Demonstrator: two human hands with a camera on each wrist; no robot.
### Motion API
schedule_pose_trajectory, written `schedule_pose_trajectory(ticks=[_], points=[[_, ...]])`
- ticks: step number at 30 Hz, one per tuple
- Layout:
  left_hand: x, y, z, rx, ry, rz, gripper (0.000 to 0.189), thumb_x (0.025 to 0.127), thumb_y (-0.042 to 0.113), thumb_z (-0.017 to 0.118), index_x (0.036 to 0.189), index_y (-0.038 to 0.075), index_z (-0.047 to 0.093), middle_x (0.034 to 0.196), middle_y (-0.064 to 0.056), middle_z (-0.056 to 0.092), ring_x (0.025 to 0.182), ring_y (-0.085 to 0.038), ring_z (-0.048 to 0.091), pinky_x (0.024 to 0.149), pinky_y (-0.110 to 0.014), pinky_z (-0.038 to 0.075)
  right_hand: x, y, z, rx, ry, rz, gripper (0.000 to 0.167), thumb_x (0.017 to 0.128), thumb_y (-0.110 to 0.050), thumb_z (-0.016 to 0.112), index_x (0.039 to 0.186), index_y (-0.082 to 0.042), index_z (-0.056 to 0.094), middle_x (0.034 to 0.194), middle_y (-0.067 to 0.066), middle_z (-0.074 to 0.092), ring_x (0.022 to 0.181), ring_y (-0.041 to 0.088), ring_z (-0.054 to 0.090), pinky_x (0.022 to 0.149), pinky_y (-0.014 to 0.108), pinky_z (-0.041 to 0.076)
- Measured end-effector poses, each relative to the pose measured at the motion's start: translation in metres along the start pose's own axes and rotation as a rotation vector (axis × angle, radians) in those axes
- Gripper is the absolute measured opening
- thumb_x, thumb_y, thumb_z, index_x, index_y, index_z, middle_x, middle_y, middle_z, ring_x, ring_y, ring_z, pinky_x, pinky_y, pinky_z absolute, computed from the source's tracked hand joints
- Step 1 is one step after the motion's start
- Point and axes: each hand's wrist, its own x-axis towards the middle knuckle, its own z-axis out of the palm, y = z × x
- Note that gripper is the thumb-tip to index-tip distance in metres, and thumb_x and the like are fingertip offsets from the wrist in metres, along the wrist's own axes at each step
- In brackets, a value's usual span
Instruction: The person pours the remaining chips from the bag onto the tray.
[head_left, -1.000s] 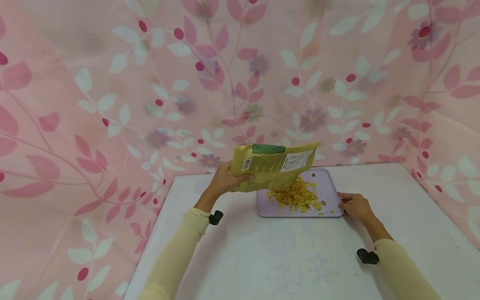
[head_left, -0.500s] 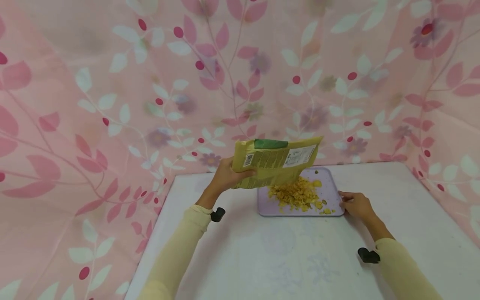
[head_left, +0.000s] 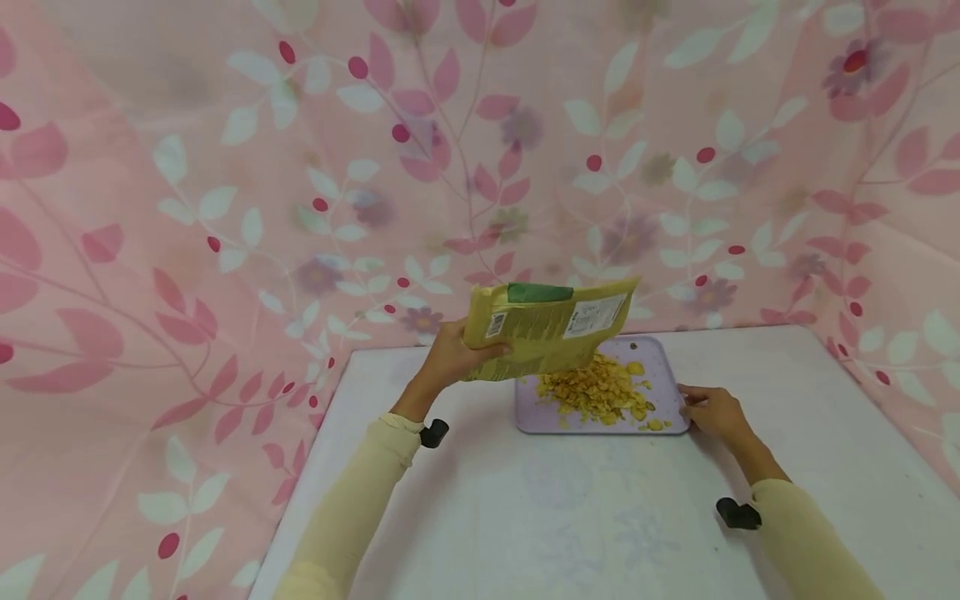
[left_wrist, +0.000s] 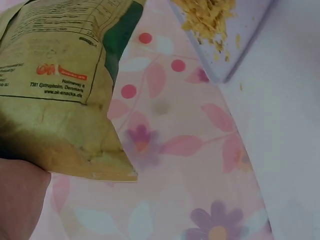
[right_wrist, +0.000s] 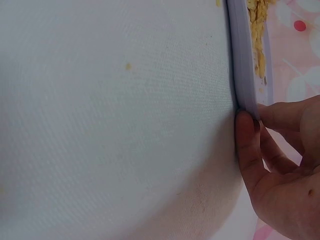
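In the head view my left hand [head_left: 453,354] grips the lower left end of a yellow snack bag [head_left: 551,329] with a green patch and printed labels. The bag is tilted over a lavender tray [head_left: 528,421], its lower right end above a heap of yellow chips [head_left: 596,390], many of them broken. The same printed bag [left_wrist: 55,90] fills the upper left of the left wrist view, the hand mostly cut off. My right hand [head_left: 716,412] pinches the tray's right edge; thumb and fingers meet at the tray rim [right_wrist: 243,65] in the right wrist view.
Beneath everything lies a white-covered table [head_left: 585,525] with a few tiny crumbs on it. Pink floral cloth [head_left: 480,167] hangs behind and along both sides. Black wrist cameras [head_left: 435,433] sit on both wrists.
The bag rose slightly, then dipped back a little, staying over the tray. Several more chips lie toward the tray's right side. My right hand keeps its place on the edge.
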Motion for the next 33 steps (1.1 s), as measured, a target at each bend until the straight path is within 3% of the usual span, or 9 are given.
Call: schedule_pose_trajectory(ticks=[8, 12, 16, 20, 25, 30, 33], points=[[0.003, 0.017, -0.007, -0.104, 0.108, -0.025, 0.045, 0.074, 0.024, 0.087, 0.114, 0.013, 0.069, 0.105, -0.005, 0.072, 0.094, -0.021, 0.069, 0.080, -0.039, 0.055, 0.000, 0.004, 0.001, -0.008, 0.001, -0.019, 0.050, 0.089, -0.004, 0.063, 0.136, 0.008, 0.049, 0.109, 0.027, 0.060, 0.076, 0.020, 0.060, 0.060, 0.029, 0.051], [0.000, 0.022, -0.005, -0.045, 0.042, -0.049, 0.042, 0.077, 0.019, 0.086, 0.114, 0.009, 0.069, 0.104, -0.007, 0.073, 0.093, -0.021, 0.069, 0.078, -0.038, 0.055, 0.000, 0.004, 0.000, -0.006, 0.006, -0.015, 0.050, 0.089, -0.004, 0.063, 0.135, 0.008, 0.049, 0.108, 0.027, 0.060, 0.074, 0.019, 0.060, 0.060, 0.029, 0.050], [-0.001, 0.017, 0.000, -0.009, -0.008, -0.057, 0.045, 0.077, 0.016, 0.085, 0.118, 0.008, 0.068, 0.108, -0.008, 0.072, 0.096, -0.020, 0.069, 0.080, -0.037, 0.056, 0.000, 0.004, 0.000, 0.000, -0.005, -0.002, 0.051, 0.089, -0.004, 0.063, 0.136, 0.008, 0.048, 0.110, 0.028, 0.059, 0.075, 0.020, 0.060, 0.060, 0.029, 0.051], [0.002, 0.012, -0.003, -0.070, 0.030, -0.030, 0.048, 0.076, 0.021, 0.086, 0.119, 0.011, 0.068, 0.109, -0.006, 0.072, 0.097, -0.020, 0.069, 0.081, -0.037, 0.055, -0.001, 0.003, 0.002, -0.007, 0.007, -0.004, 0.050, 0.089, -0.004, 0.064, 0.136, 0.008, 0.049, 0.108, 0.026, 0.060, 0.076, 0.021, 0.059, 0.060, 0.029, 0.050], [0.005, 0.016, -0.011, -0.132, 0.114, -0.005, 0.046, 0.078, 0.021, 0.085, 0.118, 0.011, 0.067, 0.107, -0.007, 0.071, 0.094, -0.021, 0.067, 0.077, -0.038, 0.054, -0.002, 0.003, 0.002, -0.024, 0.026, -0.028, 0.048, 0.089, -0.004, 0.064, 0.134, 0.008, 0.051, 0.106, 0.025, 0.062, 0.079, 0.023, 0.059, 0.060, 0.027, 0.050], [0.003, 0.013, -0.009, -0.028, 0.008, -0.051, 0.043, 0.078, 0.018, 0.084, 0.116, 0.007, 0.068, 0.105, -0.008, 0.073, 0.092, -0.019, 0.069, 0.076, -0.036, 0.055, -0.002, 0.002, 0.001, -0.022, 0.027, -0.024, 0.048, 0.089, -0.004, 0.064, 0.134, 0.008, 0.051, 0.106, 0.025, 0.061, 0.080, 0.024, 0.058, 0.060, 0.027, 0.050], [0.002, 0.010, -0.007, -0.016, -0.007, -0.045, 0.045, 0.077, 0.019, 0.085, 0.118, 0.006, 0.068, 0.106, -0.009, 0.073, 0.095, -0.021, 0.070, 0.079, -0.038, 0.056, -0.001, 0.001, 0.002, -0.023, 0.022, -0.030, 0.049, 0.089, -0.003, 0.064, 0.135, 0.008, 0.050, 0.106, 0.025, 0.061, 0.080, 0.023, 0.059, 0.061, 0.028, 0.050]])
